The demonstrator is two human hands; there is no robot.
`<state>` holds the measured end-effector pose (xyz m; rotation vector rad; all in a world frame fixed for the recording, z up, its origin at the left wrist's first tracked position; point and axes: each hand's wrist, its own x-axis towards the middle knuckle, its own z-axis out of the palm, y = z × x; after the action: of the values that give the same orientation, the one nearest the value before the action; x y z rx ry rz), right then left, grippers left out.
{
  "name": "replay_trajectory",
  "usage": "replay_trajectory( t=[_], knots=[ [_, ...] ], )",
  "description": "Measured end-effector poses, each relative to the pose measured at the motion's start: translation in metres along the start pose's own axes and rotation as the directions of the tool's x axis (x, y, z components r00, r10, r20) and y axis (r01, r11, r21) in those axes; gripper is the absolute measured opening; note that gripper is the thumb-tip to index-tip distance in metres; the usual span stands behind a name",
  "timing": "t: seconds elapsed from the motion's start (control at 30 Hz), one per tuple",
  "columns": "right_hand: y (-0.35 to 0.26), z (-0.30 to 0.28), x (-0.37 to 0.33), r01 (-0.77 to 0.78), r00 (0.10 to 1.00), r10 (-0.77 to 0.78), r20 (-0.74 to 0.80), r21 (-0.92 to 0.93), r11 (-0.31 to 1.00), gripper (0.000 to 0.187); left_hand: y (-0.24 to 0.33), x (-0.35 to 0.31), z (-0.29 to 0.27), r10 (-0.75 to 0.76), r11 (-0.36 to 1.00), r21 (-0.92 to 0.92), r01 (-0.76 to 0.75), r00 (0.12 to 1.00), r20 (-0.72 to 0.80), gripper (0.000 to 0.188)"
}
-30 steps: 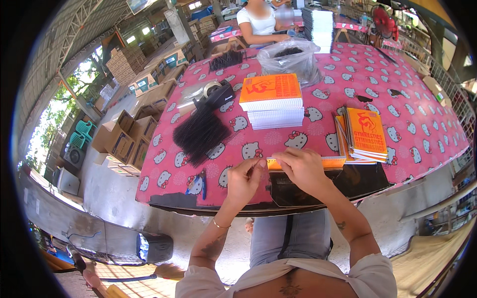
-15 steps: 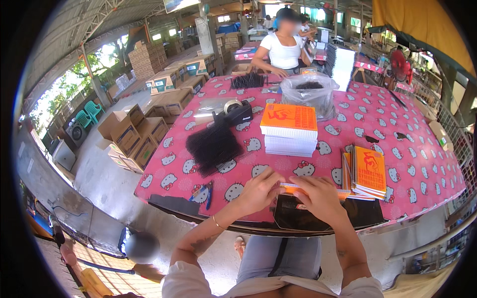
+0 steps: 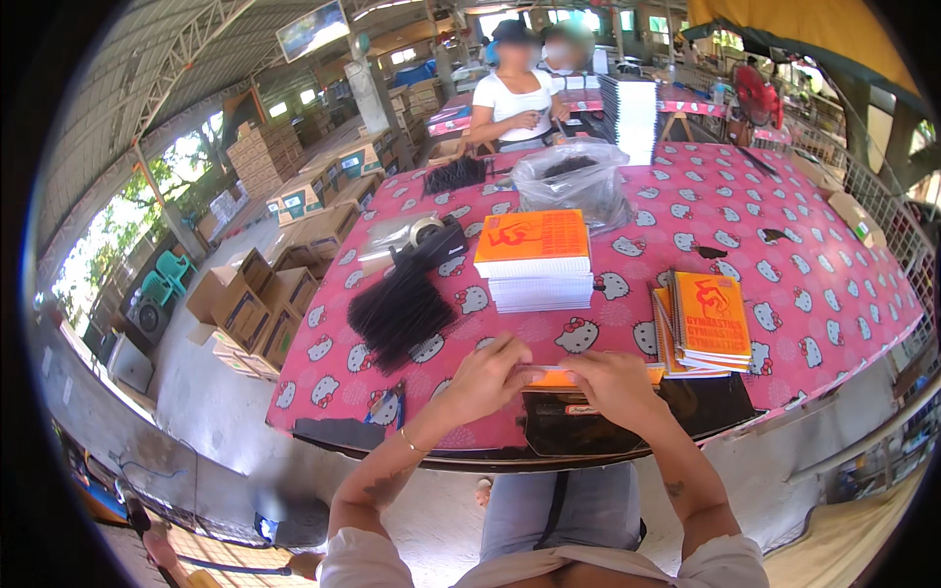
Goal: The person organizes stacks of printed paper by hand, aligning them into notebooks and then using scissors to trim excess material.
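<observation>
My left hand [image 3: 490, 380] and my right hand [image 3: 616, 385] are together at the table's near edge, fingers closed on an orange-covered notebook [image 3: 556, 377]. It is seen nearly edge-on, and my fingers hide much of it. Under my hands lies a dark board [image 3: 686, 416]. Ahead stands a tall stack of orange notebooks [image 3: 534, 240] with white page edges. To the right of my right hand is a lower pile of wire-bound orange notebooks [image 3: 711, 314]. Left of the tall stack lies a heap of black binding coils [image 3: 400, 318], with blue-handled pliers [image 3: 387, 404] nearer me.
On the pink patterned table [image 3: 784, 358] are a black tape dispenser [image 3: 431, 245], a clear plastic bag [image 3: 578, 201] with dark contents and more black coils [image 3: 456, 176]. A co-worker [image 3: 515, 103] stands across the table near a tall notebook stack [image 3: 630, 120]. Cartons [image 3: 250, 314] line the left floor.
The whole view has shifted, so things on the table appear farther left. Both hands stay on the notebook, its orange cover now tilted slightly differently. The co-worker's hands have come together.
</observation>
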<state>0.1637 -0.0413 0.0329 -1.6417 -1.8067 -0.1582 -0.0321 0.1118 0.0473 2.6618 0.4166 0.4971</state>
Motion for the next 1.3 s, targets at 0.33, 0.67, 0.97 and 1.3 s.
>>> replay_trajectory(
  t=[0.33, 0.67, 0.97, 1.3],
  knots=[
    [0.004, 0.003, 0.001, 0.008, 1.0, -0.006, 0.028, -0.088, 0.996, 0.016, 0.043, -0.035, 0.082, 0.154, 0.835, 0.537, 0.117, 0.888, -0.434, 0.047],
    [0.008, -0.001, -0.003, 0.03, 0.999, -0.029, 0.02, -0.051, 0.998, 0.019, 0.036, -0.005, 0.055, 0.078, 0.914, 0.404, 0.034, 0.963, -0.258, 0.063],
    [0.01, -0.002, -0.02, 0.044, 0.998, -0.047, -0.039, -0.097, 0.994, 0.029, 0.045, -0.022, 0.086, -0.067, 0.828, 0.539, 0.153, 0.982, -0.176, 0.091],
    [0.021, -0.024, -0.034, 0.035, 0.999, -0.032, 0.027, -0.119, 0.992, 0.034, 0.058, -0.046, 0.101, 0.079, 0.779, 0.626, -0.03, 0.996, -0.049, 0.092]
  ],
)
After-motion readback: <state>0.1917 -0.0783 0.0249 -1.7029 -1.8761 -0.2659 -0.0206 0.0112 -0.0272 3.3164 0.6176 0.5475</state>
